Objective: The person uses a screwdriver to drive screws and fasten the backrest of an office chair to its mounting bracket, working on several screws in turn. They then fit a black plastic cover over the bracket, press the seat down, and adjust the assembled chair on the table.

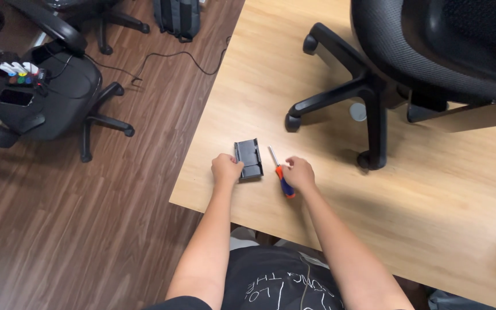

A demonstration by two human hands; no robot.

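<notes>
A small black plastic part point(249, 159) shaped like a shallow tray lies near the front left corner of the light wooden table point(431, 201). My left hand point(226, 169) is curled against its left edge and holds it. My right hand point(299, 173) rests on the table beside a screwdriver point(281, 175) with an orange and blue handle, fingers closed around that handle. The metal shaft points away from me, toward the black part's right side.
A black office chair point(386, 63) stands upside-down or tipped on the table behind the parts, its wheeled base point(340, 97) close to my hands. Another black chair point(53, 86) holding markers and a phone stands on the dark wood floor at left, with a cable nearby.
</notes>
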